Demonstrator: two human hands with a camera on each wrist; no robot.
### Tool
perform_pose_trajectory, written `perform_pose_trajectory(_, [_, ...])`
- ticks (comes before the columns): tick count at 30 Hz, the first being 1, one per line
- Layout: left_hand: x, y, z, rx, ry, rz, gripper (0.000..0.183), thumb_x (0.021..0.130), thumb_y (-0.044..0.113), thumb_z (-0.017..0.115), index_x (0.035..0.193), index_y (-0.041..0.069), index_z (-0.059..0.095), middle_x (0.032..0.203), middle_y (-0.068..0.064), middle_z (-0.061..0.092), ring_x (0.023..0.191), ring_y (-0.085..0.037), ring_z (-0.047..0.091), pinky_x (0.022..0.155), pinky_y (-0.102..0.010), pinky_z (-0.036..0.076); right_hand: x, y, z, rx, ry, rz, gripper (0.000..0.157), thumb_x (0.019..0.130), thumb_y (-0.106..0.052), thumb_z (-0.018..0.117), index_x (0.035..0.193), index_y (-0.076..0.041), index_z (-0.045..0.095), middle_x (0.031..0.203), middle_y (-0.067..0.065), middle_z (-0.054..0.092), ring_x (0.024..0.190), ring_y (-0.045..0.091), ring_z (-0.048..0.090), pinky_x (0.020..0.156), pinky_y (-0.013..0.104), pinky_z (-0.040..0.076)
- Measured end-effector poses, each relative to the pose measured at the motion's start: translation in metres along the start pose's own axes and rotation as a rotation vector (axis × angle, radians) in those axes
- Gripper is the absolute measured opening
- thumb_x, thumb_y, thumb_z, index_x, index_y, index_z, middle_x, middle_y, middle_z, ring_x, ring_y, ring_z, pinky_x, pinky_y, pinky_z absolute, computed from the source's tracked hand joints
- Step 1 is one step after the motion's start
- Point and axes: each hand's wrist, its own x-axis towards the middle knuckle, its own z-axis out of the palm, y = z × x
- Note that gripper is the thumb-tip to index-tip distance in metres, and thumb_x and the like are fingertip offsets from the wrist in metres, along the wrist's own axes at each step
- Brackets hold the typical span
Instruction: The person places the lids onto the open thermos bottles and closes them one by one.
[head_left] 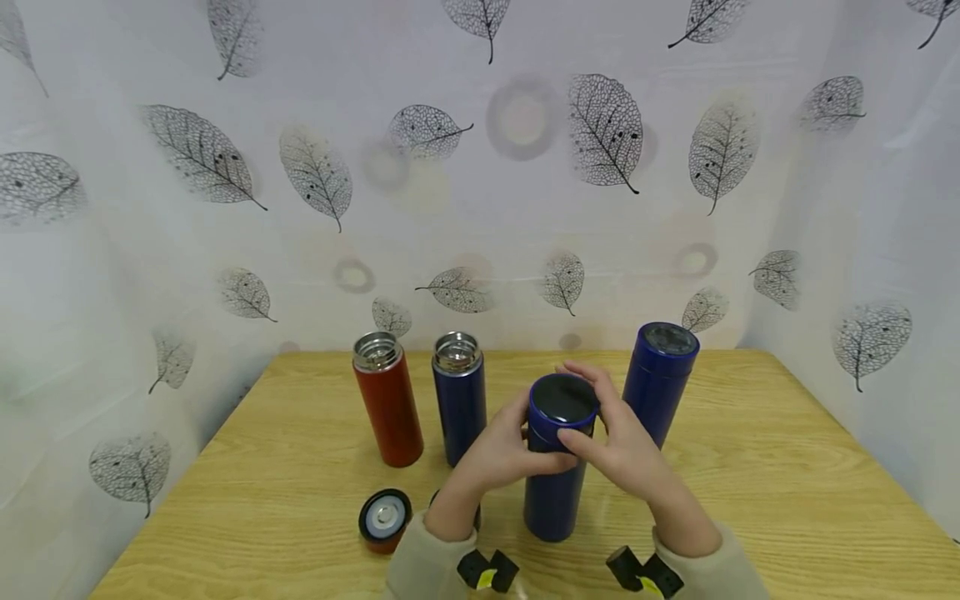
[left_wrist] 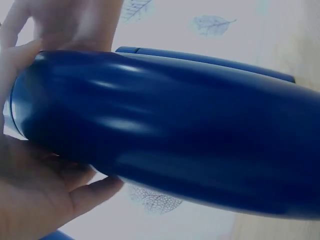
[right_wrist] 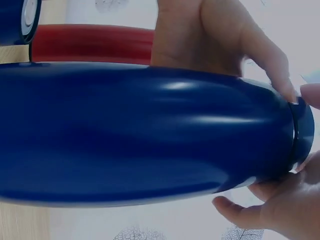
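Note:
A blue thermos flask (head_left: 552, 508) stands upright on the table between both hands, its dark-topped lid (head_left: 564, 398) on. Around its upper body, just under the lid, my left hand (head_left: 495, 454) grips with the thumb across the front. My right hand (head_left: 626, 446) holds the lid, thumb at its front edge and fingers around the far side. In the right wrist view, a thin seam shows between flask body (right_wrist: 150, 135) and lid (right_wrist: 304, 130). The left wrist view shows the smooth flask body (left_wrist: 190, 135) filling the middle.
To the left stand a red flask (head_left: 390, 408) and a dark blue flask (head_left: 460, 408), both lidless. A red lid (head_left: 385, 521) lies upside down in front of them; another lid (head_left: 477, 518) is mostly hidden by my left forearm. Behind my right hand stands another lidded blue flask (head_left: 660, 375).

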Motion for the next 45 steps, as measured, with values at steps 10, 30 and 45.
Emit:
perform_pose_trajectory(10, [-0.004,0.027,0.004,0.047,0.095,-0.072,0.063,0.070,0.005,0.073,0.126,0.007,0.043,0.114,-0.006,0.054,0.100,-0.017,0.052,0.081,-0.033,0.043,0.001,-0.002,0.002,-0.024,0.091,0.036,0.063,0.074,-0.001,0.068,0.129,-0.006,0.036,0.120,0.012,0.051,0.104,0.020,0.051,0.086,0.027,0.041])
perform_pose_trajectory(30, [0.000,-0.002,0.003,0.018,0.065,-0.079,0.069,0.070,0.016,0.076,0.126,0.017,0.036,0.119,0.002,0.045,0.105,-0.015,0.047,0.086,-0.037,0.039,0.001,-0.002,0.005,-0.097,0.077,0.115,0.067,0.075,-0.011,0.071,0.130,-0.007,0.033,0.127,0.013,0.041,0.112,0.027,0.043,0.088,0.050,0.036])
perform_pose_trajectory(45, [0.001,0.001,0.000,0.015,0.084,-0.115,0.063,0.069,0.006,0.074,0.124,0.012,0.045,0.114,-0.001,0.053,0.100,-0.015,0.053,0.085,-0.036,0.042,0.001,-0.004,-0.001,-0.020,0.076,0.055,0.067,0.073,0.000,0.070,0.130,-0.005,0.034,0.122,0.016,0.049,0.103,0.024,0.052,0.085,0.025,0.041])
